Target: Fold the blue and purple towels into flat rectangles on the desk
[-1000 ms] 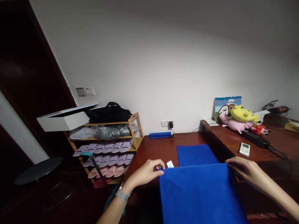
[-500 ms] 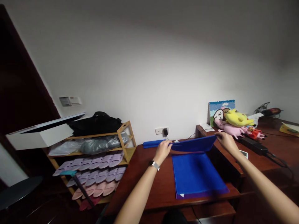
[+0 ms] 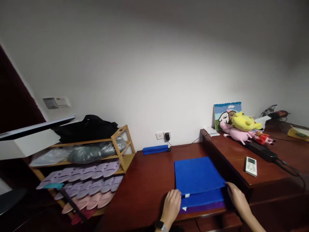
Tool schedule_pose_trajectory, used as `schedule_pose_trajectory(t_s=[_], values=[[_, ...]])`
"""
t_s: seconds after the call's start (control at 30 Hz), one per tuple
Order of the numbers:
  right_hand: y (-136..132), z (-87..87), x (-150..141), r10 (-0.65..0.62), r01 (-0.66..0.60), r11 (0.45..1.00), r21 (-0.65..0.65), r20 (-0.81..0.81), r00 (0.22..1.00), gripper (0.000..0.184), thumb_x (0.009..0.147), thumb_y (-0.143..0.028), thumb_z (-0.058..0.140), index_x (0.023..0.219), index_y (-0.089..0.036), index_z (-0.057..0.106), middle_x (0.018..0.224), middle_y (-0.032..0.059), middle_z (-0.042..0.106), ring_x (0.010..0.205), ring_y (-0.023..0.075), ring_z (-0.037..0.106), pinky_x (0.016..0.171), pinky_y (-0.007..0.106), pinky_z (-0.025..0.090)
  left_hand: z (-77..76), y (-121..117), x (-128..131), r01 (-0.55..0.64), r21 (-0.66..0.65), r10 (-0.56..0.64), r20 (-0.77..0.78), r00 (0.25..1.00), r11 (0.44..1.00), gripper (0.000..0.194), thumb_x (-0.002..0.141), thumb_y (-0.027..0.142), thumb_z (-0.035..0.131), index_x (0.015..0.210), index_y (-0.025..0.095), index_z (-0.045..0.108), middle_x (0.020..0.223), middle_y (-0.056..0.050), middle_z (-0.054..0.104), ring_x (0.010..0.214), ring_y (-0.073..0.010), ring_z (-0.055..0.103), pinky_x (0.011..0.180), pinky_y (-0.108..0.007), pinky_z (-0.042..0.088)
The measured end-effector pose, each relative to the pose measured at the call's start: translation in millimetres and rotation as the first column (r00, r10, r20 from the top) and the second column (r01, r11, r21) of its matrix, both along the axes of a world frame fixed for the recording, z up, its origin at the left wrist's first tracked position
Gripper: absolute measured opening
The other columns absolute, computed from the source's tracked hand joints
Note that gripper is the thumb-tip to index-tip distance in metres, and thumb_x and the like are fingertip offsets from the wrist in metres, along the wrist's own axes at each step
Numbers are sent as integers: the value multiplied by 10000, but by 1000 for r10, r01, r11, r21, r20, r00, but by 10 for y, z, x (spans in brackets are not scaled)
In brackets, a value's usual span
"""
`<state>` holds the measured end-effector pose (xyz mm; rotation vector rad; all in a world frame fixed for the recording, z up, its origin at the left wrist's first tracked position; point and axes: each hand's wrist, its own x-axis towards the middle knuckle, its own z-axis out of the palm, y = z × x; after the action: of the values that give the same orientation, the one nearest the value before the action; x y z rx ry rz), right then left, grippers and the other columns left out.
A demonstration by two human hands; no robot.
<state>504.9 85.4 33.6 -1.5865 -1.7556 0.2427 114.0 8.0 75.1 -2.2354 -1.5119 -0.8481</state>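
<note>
A stack of flat blue cloths (image 3: 196,175) lies on the low wooden table (image 3: 149,183), with a purple one (image 3: 205,207) showing at the bottom near edge. The top blue cloth is folded over, its near edge short of the sheet below. My left hand (image 3: 172,203), a watch on its wrist, rests with fingers curled at the stack's near left corner by a small white tag (image 3: 187,195). My right hand (image 3: 235,196) lies at the near right corner, fingers bent over the edge of the cloths.
A rolled blue cloth (image 3: 155,149) lies at the table's back by a wall socket (image 3: 163,135). A higher desk (image 3: 270,164) on the right holds plush toys (image 3: 243,124), a white remote (image 3: 250,166) and a black power strip (image 3: 262,150). A slipper rack (image 3: 91,174) stands at left.
My hands carried the far edge of the blue cloth back toward me and laid it down on the stack. Both hands now sit at the near corners. The camera has tilted and shifted right.
</note>
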Motion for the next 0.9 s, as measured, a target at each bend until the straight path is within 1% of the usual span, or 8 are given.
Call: schedule_pose_trajectory(t_s=[0.07,0.13,0.3,0.4,0.5,0.63,0.77,0.9], values=[[-1,91,50,-11,14,995,97,-35,999,435,964,-446,375,1175,-227,685,1228,113,737,1137,297,705,944,419,583,116,-3,20,11,39,-12,24,1000,999,275,979,66,437,1022,224,657,996,-62,723,901,-221,681,855,-374,525],[-32,104,84,-16,23,990,137,-53,998,439,967,-470,384,1197,-226,668,1245,118,726,1143,294,700,963,426,576,130,-29,32,13,58,-13,9,1000,998,278,976,69,439,1055,222,658,1030,-73,728,916,-227,686,878,-389,526],[-164,-243,106,80,-79,995,63,-24,996,419,921,-434,368,1019,-226,718,1137,137,762,1035,293,739,913,417,594,-180,-150,-4,5,-44,-8,-73,997,999,249,897,45,510,978,228,657,974,-50,726,858,-234,681,808,-384,542],[-204,-396,127,98,-98,994,41,6,995,437,928,-421,352,1029,-226,730,1151,134,757,1050,289,730,933,422,580,-275,-197,-32,11,-107,-18,-66,998,994,262,884,42,519,994,236,656,985,-45,722,870,-230,679,818,-382,547],[-224,-404,185,96,-100,994,47,79,992,424,943,-395,364,1076,-232,733,1159,123,751,1075,281,713,962,420,557,-247,-233,-37,25,-148,-33,-55,998,989,270,873,43,524,990,242,664,997,-45,722,895,-240,680,839,-401,558],[-269,-321,192,51,-68,996,50,289,956,391,908,-262,391,1044,-222,755,1085,130,767,989,290,717,908,434,548,-218,-335,-46,34,-178,-36,-7,999,983,310,880,67,531,1064,260,690,1113,-54,729,980,-247,692,890,-417,582],[-322,-153,-147,-13,-34,995,97,441,897,363,928,-260,426,1020,-203,772,1111,135,764,1080,312,679,1009,481,487,-240,-457,-160,71,-208,-75,-10,997,975,397,937,156,553,1287,314,650,1311,-32,704,1148,-240,681,997,-410,581],[-282,99,-855,31,-49,998,29,435,900,435,990,-344,375,1225,-259,731,1352,92,685,1309,306,570,1149,528,370,-237,-440,-529,47,-232,-51,-11,999,972,366,999,272,520,1340,340,634,1339,-13,705,1203,-230,674,1047,-410,569]])
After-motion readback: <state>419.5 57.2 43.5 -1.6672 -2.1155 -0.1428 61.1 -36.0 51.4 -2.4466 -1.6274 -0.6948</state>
